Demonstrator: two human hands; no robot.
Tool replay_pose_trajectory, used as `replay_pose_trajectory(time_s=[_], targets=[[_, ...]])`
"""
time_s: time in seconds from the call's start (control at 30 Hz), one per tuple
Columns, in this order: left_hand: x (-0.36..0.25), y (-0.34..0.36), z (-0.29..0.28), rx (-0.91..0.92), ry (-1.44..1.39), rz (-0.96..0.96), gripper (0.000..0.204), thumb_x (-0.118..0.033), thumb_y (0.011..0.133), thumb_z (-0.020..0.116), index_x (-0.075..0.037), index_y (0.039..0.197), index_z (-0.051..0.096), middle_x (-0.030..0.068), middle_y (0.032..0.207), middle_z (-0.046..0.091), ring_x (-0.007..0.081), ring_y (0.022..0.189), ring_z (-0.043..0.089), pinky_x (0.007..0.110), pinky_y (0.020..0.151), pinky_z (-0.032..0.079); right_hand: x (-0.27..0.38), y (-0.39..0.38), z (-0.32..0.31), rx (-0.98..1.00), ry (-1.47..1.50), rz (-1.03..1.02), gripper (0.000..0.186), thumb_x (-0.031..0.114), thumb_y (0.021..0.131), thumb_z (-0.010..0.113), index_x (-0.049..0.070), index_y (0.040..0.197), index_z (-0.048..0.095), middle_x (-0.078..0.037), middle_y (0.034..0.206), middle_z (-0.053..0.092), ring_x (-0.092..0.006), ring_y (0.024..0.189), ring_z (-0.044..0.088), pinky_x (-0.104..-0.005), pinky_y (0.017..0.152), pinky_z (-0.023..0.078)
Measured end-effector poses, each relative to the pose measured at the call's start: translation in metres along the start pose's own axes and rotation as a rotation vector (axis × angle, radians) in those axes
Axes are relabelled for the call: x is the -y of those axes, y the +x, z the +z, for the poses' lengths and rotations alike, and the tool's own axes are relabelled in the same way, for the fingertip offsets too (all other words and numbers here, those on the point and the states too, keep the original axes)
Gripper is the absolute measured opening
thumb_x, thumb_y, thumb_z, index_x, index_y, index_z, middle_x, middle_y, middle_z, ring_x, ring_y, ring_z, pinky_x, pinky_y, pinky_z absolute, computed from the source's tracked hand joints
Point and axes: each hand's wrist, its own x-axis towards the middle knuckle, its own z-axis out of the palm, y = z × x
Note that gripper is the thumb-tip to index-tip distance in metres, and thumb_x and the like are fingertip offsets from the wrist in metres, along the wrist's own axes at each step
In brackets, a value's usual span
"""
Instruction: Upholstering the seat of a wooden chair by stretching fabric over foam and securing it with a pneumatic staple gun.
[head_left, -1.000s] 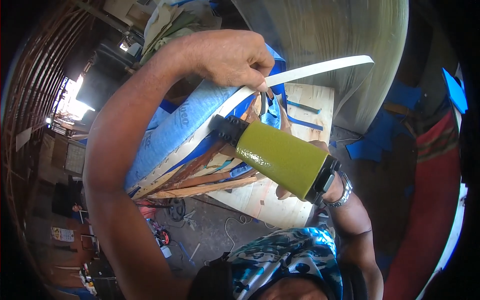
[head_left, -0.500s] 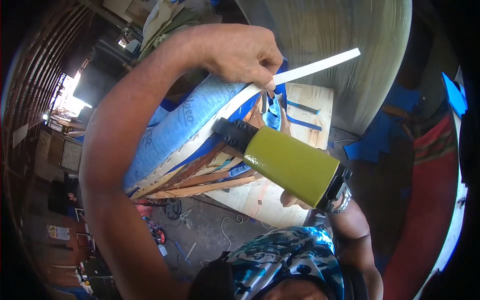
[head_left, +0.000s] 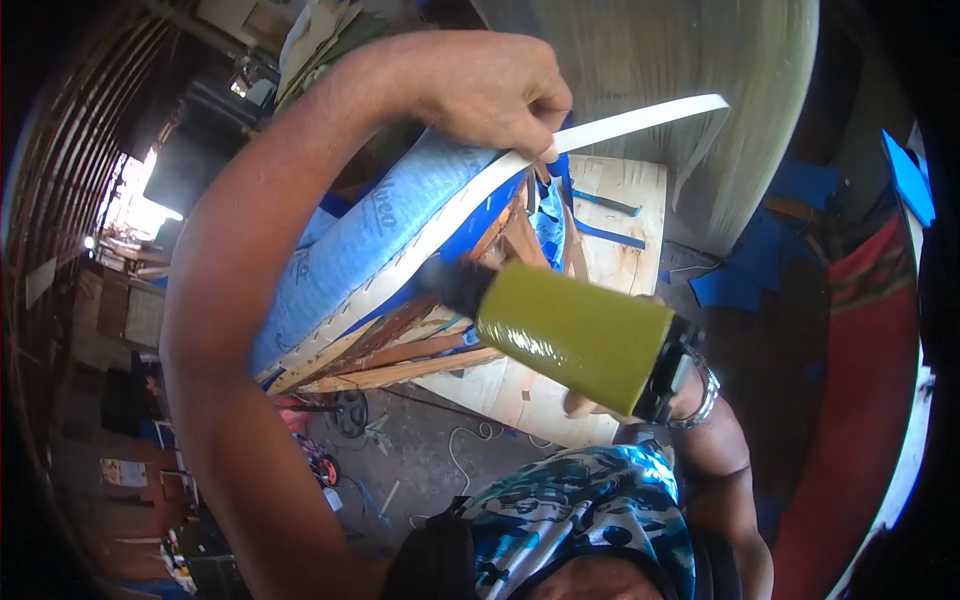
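My left hand (head_left: 505, 95) pinches a white strip (head_left: 645, 118) between thumb and fingers. Stapled lengthwise, the strip runs along the edge of a padded furniture piece covered in light blue fabric (head_left: 365, 235); its loose end sticks out to the right and curls downward. In my right hand (head_left: 585, 405), mostly hidden behind the tool, is a staple gun (head_left: 570, 340) with an olive-yellow body and black ends. The gun's black nose, blurred, is close beside the strip's lower edge; whether they touch I cannot tell. Bare wood of the frame (head_left: 400, 375) shows below.
Under the furniture piece is a pale wooden board (head_left: 620, 180) with a teal-handled tool (head_left: 607, 203) and a blue strip (head_left: 612, 236) on it. Blue scraps (head_left: 730, 288) lie at the right, near a red cloth (head_left: 850, 380). A cable (head_left: 458, 450) curls on the floor.
The staple gun's nose has shifted slightly down and left, away from the strip's middle. My left hand has risen a little, and the strip's loose end now bends downward.
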Motion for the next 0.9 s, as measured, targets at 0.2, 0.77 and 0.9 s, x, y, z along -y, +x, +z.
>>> replay_pose_trajectory(time_s=[0.2,0.77,0.9], targets=[[0.009,0.005,0.005,-0.109,0.038,-0.063,0.026,-0.023,0.089,0.078,-0.001,0.098,0.068,0.0107,0.084,0.072,0.0218,0.075,0.067,0.036,0.074,0.053,-0.046,-0.087,-0.005,0.08,0.056,0.298,0.036,0.037,0.084,0.088,0.005,0.091,0.073,-0.011,0.077,0.072,-0.024,0.066,0.067,-0.034,0.063,0.052],[-0.094,-0.22,0.101,-0.779,0.097,-0.891,0.041,-0.038,0.104,0.06,-0.002,0.121,0.069,0.021,0.106,0.075,0.0327,0.1,0.074,0.041,0.087,0.054,-0.259,-0.466,0.023,0.391,-0.667,1.481,0.07,0.066,0.078,0.075,0.007,0.115,0.077,-0.02,0.104,0.078,-0.0375,0.104,0.074,-0.0485,0.094,0.058],[-0.082,-0.198,0.136,-0.924,0.209,-0.896,0.058,-0.057,0.101,0.057,-0.004,0.118,0.071,0.0236,0.101,0.074,0.0418,0.098,0.071,0.047,0.084,0.055,-0.244,-0.453,0.039,0.301,-0.692,1.348,0.07,0.067,0.078,0.075,0.007,0.115,0.077,-0.02,0.105,0.078,-0.0375,0.105,0.074,-0.0484,0.094,0.058]])
